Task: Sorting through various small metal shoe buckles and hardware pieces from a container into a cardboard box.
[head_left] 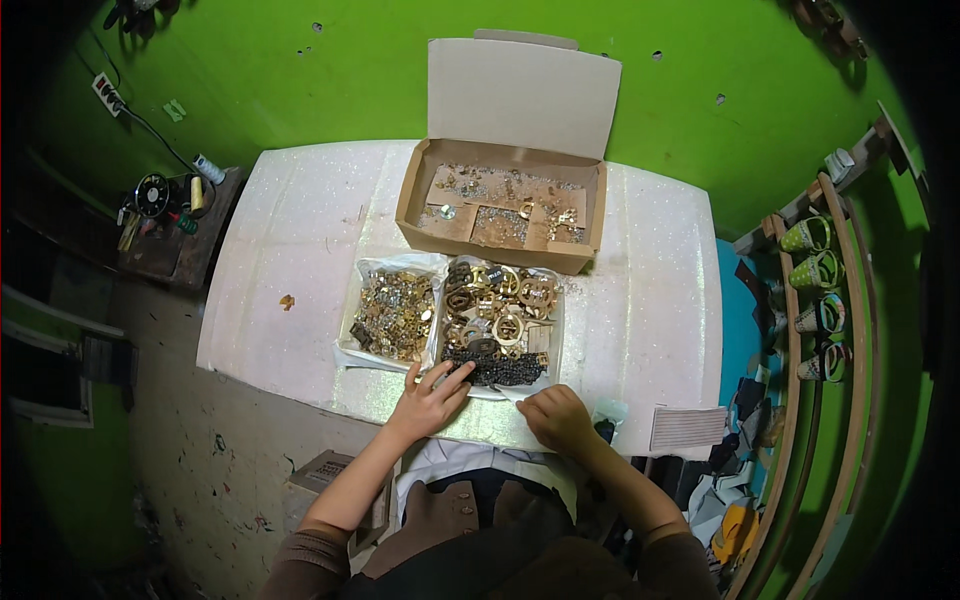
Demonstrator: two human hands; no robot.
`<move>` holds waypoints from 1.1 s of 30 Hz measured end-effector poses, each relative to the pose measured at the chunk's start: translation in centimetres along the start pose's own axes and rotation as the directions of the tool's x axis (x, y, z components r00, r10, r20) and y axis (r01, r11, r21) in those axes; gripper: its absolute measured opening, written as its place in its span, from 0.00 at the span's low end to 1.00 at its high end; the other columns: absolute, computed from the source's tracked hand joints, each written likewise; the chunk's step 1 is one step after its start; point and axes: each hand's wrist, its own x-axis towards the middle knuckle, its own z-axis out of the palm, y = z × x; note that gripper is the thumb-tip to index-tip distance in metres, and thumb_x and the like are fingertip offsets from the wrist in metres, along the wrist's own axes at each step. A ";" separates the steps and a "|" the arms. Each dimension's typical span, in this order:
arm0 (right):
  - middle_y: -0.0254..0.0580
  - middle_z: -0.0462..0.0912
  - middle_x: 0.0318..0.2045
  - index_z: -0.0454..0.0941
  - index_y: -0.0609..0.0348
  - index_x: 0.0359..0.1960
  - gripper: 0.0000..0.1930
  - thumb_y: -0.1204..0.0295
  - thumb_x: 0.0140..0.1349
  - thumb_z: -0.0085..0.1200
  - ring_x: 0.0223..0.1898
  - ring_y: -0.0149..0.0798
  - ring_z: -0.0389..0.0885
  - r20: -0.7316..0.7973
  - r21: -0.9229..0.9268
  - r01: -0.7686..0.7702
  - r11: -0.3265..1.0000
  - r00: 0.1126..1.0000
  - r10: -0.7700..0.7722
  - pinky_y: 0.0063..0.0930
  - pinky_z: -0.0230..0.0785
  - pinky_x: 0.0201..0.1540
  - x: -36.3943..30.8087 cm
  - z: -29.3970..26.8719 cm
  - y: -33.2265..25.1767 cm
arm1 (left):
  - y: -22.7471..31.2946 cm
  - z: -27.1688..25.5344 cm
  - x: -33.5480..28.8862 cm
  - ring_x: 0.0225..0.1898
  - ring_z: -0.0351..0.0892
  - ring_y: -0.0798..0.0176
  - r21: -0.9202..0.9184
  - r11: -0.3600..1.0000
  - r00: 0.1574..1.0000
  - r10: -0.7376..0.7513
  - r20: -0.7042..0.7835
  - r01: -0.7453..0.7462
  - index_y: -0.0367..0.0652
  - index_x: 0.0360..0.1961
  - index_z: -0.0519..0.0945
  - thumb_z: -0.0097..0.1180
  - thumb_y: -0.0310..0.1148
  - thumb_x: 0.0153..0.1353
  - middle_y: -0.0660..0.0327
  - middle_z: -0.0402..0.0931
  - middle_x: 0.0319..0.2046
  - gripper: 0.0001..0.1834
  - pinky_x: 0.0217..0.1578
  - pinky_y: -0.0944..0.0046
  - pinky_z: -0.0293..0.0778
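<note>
Two white-lined trays stand side by side on the table in front of me. The left tray (346, 335) is full of small gold and silver metal fittings (392, 312). In the right tray (557, 330) lie gold rings and buckles (508, 328), with a black chain (505, 369) bunched along the near side. My left hand (432, 402) rests at the near edge where the trays meet, fingers spread, the fingertips by the chain. At the right tray's near right corner, my right hand (557, 416) is closed, pinching a white flap (516, 393) that looks like its liner.
Behind the trays stands an open cardboard box (500, 245) with small metal bits inside. A gold piece (287, 302) lies on the white tabletop (290, 230). Striped paper (688, 428) sits at the near right edge. Small green shoes (805, 235) hang on a wooden rack at right.
</note>
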 end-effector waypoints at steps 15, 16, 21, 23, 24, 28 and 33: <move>0.43 0.76 0.32 0.76 0.60 0.30 0.06 0.75 0.49 0.53 0.35 0.43 0.74 -0.303 0.114 -0.142 0.983 0.938 0.171 0.34 0.67 0.40 6.8 -2.8 4.5 | -7.6 1.4 8.0 0.60 0.47 0.49 0.047 0.893 0.892 -0.443 -0.090 0.448 0.55 0.37 0.78 0.55 0.44 0.51 0.57 0.58 0.55 0.13 0.59 0.40 0.32; 0.45 0.75 0.35 0.75 0.61 0.32 0.07 0.75 0.49 0.52 0.38 0.44 0.73 -0.309 0.073 -0.186 0.980 0.930 0.200 0.36 0.65 0.44 7.7 -2.8 5.4 | -8.5 1.6 9.2 0.60 0.46 0.47 0.060 0.867 0.868 -0.491 -0.067 0.495 0.56 0.41 0.77 0.54 0.44 0.52 0.56 0.56 0.56 0.15 0.58 0.39 0.33; 0.47 0.70 0.43 0.74 0.59 0.40 0.13 0.75 0.51 0.49 0.49 0.47 0.66 -0.285 -0.065 -0.348 0.935 0.905 0.317 0.44 0.53 0.56 11.0 -3.4 9.1 | -11.7 3.4 12.0 0.63 0.42 0.46 0.081 0.845 0.849 -0.524 -0.070 0.529 0.56 0.44 0.77 0.50 0.47 0.55 0.55 0.52 0.59 0.17 0.58 0.37 0.32; 0.47 0.70 0.43 0.73 0.58 0.41 0.14 0.75 0.51 0.48 0.49 0.47 0.66 -0.278 -0.121 -0.370 0.921 0.903 0.327 0.44 0.51 0.58 11.5 -3.5 10.2 | -12.1 3.8 12.1 0.63 0.41 0.47 0.085 0.839 0.843 -0.537 -0.032 0.537 0.55 0.41 0.78 0.50 0.48 0.55 0.56 0.52 0.59 0.16 0.58 0.36 0.32; 0.46 0.70 0.43 0.73 0.58 0.42 0.15 0.75 0.51 0.48 0.50 0.47 0.66 -0.276 -0.178 -0.394 0.902 0.900 0.338 0.45 0.50 0.59 11.7 -3.5 10.8 | -12.3 3.9 12.1 0.63 0.41 0.47 0.088 0.836 0.839 -0.544 0.004 0.542 0.55 0.39 0.79 0.50 0.49 0.55 0.56 0.52 0.59 0.16 0.58 0.36 0.32; 0.44 0.73 0.39 0.73 0.56 0.42 0.14 0.76 0.51 0.48 0.46 0.44 0.69 -0.088 -0.161 -0.381 0.910 0.924 0.371 0.49 0.47 0.60 10.5 -3.0 13.5 | -11.7 3.6 11.6 0.63 0.41 0.46 0.058 0.823 0.822 -0.568 0.046 0.565 0.53 0.35 0.80 0.50 0.49 0.55 0.56 0.54 0.58 0.15 0.58 0.35 0.32; 0.36 0.78 0.32 0.76 0.53 0.36 0.12 0.77 0.48 0.50 0.38 0.38 0.76 -0.096 -0.140 -0.288 0.947 0.956 0.276 0.43 0.58 0.56 10.7 -3.8 14.0 | -11.2 2.5 11.0 0.62 0.42 0.45 0.068 0.807 0.801 -0.591 0.094 0.587 0.54 0.33 0.80 0.50 0.49 0.55 0.56 0.55 0.57 0.14 0.56 0.32 0.33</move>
